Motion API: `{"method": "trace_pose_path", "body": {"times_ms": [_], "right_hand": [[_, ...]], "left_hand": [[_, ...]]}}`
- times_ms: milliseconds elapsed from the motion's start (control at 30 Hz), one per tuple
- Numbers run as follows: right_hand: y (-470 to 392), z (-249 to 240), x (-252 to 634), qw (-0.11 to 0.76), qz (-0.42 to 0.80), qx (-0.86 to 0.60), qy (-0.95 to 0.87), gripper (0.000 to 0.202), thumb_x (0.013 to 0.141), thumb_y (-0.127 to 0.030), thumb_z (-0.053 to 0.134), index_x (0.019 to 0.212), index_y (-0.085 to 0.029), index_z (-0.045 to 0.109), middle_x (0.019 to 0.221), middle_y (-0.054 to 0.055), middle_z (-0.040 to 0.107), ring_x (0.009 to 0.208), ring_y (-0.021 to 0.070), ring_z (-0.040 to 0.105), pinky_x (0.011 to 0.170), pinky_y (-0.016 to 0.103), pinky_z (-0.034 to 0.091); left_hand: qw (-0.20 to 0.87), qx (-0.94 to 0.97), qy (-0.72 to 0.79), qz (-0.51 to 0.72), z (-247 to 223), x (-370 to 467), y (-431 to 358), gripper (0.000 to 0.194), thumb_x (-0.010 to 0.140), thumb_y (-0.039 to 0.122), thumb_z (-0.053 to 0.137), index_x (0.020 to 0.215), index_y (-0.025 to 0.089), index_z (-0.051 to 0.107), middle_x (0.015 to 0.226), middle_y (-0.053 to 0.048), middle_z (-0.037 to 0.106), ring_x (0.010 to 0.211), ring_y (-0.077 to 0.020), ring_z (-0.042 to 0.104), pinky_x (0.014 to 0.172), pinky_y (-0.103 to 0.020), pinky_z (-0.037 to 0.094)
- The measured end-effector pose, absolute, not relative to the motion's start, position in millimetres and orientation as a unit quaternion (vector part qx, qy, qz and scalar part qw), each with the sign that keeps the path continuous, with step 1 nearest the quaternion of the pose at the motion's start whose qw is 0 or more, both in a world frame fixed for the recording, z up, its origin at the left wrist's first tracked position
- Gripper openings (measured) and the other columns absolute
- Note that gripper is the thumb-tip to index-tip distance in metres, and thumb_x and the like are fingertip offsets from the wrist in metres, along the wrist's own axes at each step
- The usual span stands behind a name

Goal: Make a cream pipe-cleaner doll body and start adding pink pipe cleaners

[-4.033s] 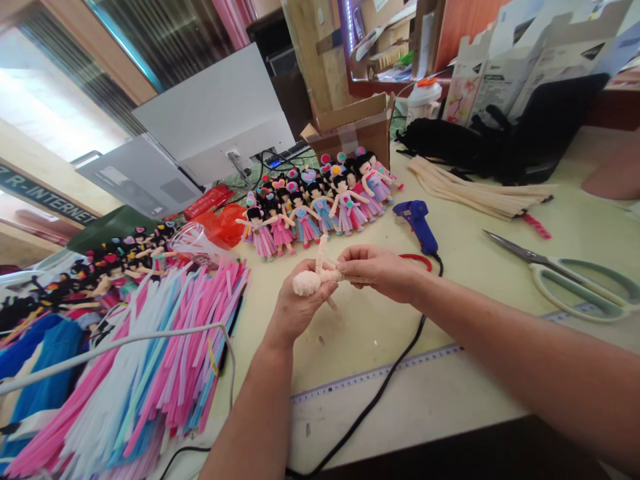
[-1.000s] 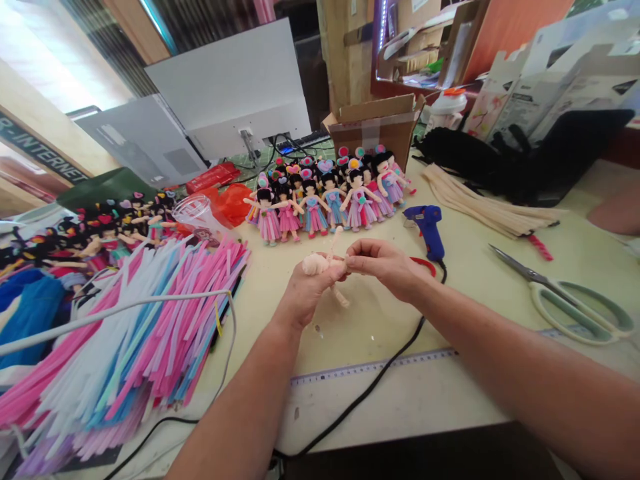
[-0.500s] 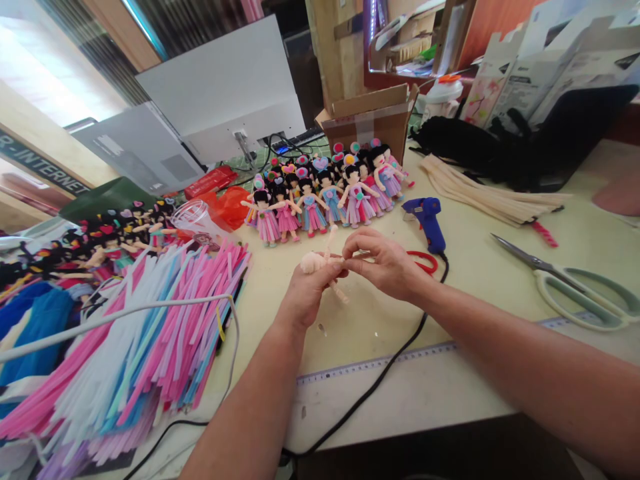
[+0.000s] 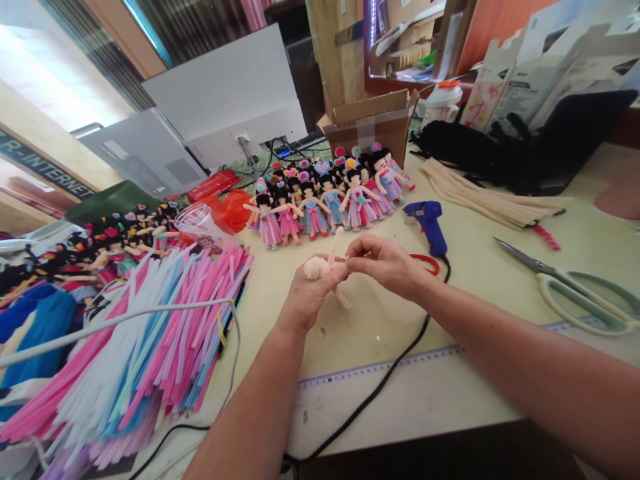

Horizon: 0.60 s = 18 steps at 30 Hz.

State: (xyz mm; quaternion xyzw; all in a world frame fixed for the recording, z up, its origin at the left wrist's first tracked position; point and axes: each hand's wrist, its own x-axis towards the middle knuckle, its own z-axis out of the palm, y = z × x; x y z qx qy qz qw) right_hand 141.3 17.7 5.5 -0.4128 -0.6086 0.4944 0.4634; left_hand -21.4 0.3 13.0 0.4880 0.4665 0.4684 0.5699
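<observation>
Near the middle of the table, my left hand (image 4: 311,290) is closed around a cream doll body (image 4: 317,267) with a round head and thin limbs. One limb points up past the fingers and another hangs below them. My right hand (image 4: 383,263) meets the left fingertips at the doll body, thumb and fingers pinched together; what lies between them is too small to make out. Behind the hands stand several finished dolls (image 4: 313,212) in coloured skirts. A blue glue gun (image 4: 429,225) lies beyond my right hand, near a red-handled tool (image 4: 425,263).
Pink, white and blue pipe cleaners (image 4: 165,333) heap at the left. Scissors (image 4: 565,283) and cream pipe cleaners (image 4: 490,193) lie right. A black cord (image 4: 380,387) crosses a ruler (image 4: 370,370). At the back are a cardboard box (image 4: 370,120) and a monitor (image 4: 235,87).
The view has shifted slightly. Both hands remain together at the doll body, whose round head has turned a little in my left hand.
</observation>
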Motion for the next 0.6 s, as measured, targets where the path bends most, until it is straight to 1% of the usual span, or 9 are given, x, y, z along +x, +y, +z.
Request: {"method": "trace_pose_path", "body": {"times_ms": [100,167,333,500,600], "right_hand": [[18,8,141,0.455,0.531,-0.403,-0.590,0.017,0.068,-0.033,0.069,0.068,-0.020,0.059,0.065,-0.002,0.062,0.063,0.0138,0.056,0.059,0.028,0.042],[17,9,140,0.464,0.547,-0.384,-0.581,0.017,0.067,-0.033,0.069,0.067,-0.020,0.058,0.065,-0.002,0.062,0.063,0.0140,0.058,0.060,0.028,0.043],[16,12,138,0.481,0.572,-0.374,-0.549,0.016,0.065,-0.031,0.070,0.068,-0.020,0.059,0.065,-0.002,0.063,0.064,0.0138,0.059,0.063,0.029,0.045],[15,17,140,0.454,0.600,-0.391,-0.530,0.019,0.061,-0.033,0.072,0.067,-0.019,0.061,0.064,-0.002,0.061,0.061,0.0115,0.052,0.059,0.027,0.040],[15,18,142,0.443,0.610,-0.399,-0.521,0.019,0.061,-0.033,0.072,0.066,-0.019,0.060,0.064,-0.002,0.058,0.061,0.0111,0.050,0.058,0.027,0.039]], "left_hand": [[0.572,0.489,0.461,0.470,13,-22,1,0.038,0.056,0.038,0.088,0.080,0.017,0.067,0.072,0.001,0.065,0.069,-0.0126,0.057,0.065,-0.027,0.043],[0.575,0.484,0.454,0.478,13,-21,0,0.037,0.057,0.037,0.088,0.080,0.017,0.066,0.071,0.001,0.064,0.069,-0.0125,0.058,0.067,-0.027,0.044],[0.587,0.476,0.436,0.489,14,-20,1,0.032,0.059,0.037,0.086,0.073,0.017,0.065,0.069,0.001,0.062,0.070,-0.0123,0.058,0.072,-0.028,0.046],[0.582,0.481,0.444,0.483,14,-21,2,0.033,0.059,0.037,0.086,0.075,0.016,0.067,0.073,0.000,0.065,0.072,-0.0132,0.059,0.074,-0.028,0.047],[0.583,0.476,0.441,0.490,12,-21,2,0.035,0.058,0.036,0.087,0.075,0.017,0.065,0.072,0.001,0.064,0.071,-0.0134,0.059,0.073,-0.029,0.047]]}}
